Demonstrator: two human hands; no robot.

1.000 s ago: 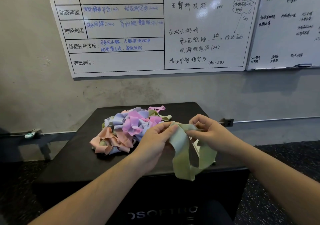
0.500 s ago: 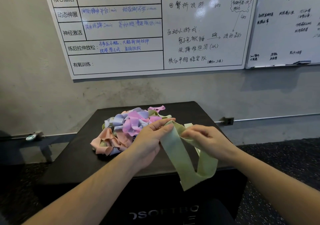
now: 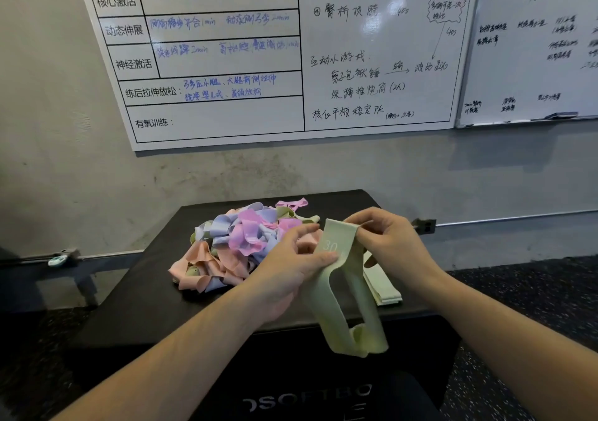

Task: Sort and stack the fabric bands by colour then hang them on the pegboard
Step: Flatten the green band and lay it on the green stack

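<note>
Whiteboards [image 3: 291, 48] are backing the black desk [image 3: 136, 297]; both hands, left hand [image 3: 288, 265] and right hand [image 3: 388, 242], are pinching the green band [image 3: 343, 291] at frame centre, now turned label-up, ready for the green stack [image 3: 382, 284] beside the tangled pile [image 3: 239, 242].

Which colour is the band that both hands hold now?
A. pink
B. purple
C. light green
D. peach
C: the left hand and the right hand both pinch the light green band, which hangs down in front of the black box.
</note>
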